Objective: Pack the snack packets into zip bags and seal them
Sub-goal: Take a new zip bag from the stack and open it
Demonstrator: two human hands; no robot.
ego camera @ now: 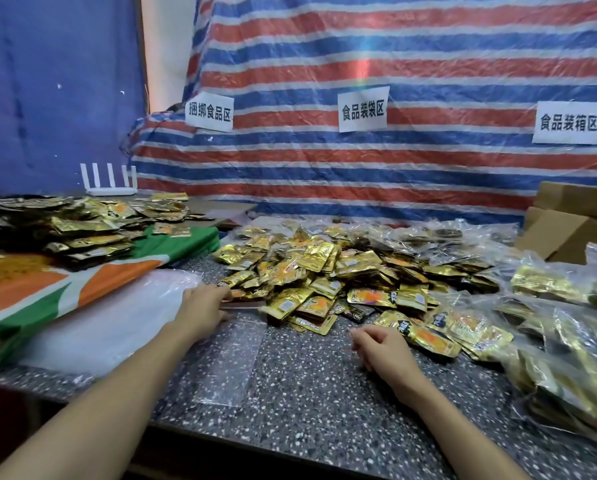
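Resting at the mouth of the flat zip bag (228, 358), the left hand (203, 310) curls (pinching or not, I cannot tell); the right hand (380, 348) lies loosely curled, empty, beside the snack packets (324, 271).
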